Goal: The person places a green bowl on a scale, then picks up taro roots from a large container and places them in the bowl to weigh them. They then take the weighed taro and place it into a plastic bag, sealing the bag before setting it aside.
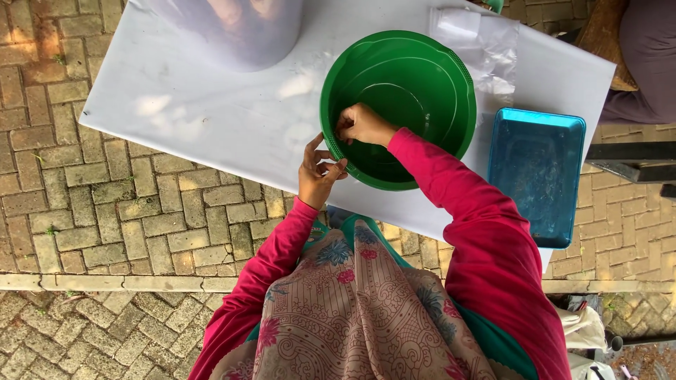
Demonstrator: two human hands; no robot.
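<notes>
A round green plastic basin (429, 70) stands on a white table (211, 112). My left hand (318, 171) grips the basin's near-left rim from outside, thumb and fingers pinched on the edge. My right hand (360, 124) reaches inside the basin by the same rim with its fingers curled shut; whether it holds anything small I cannot tell. Both arms wear pink-red sleeves.
A blue rectangular tray (536, 176) lies on the table right of the basin. A clear plastic bag (479, 42) lies behind the basin. A large pale bucket (239, 32) stands at the table's far left. Brick paving surrounds the table. Another person sits at the far right (641, 63).
</notes>
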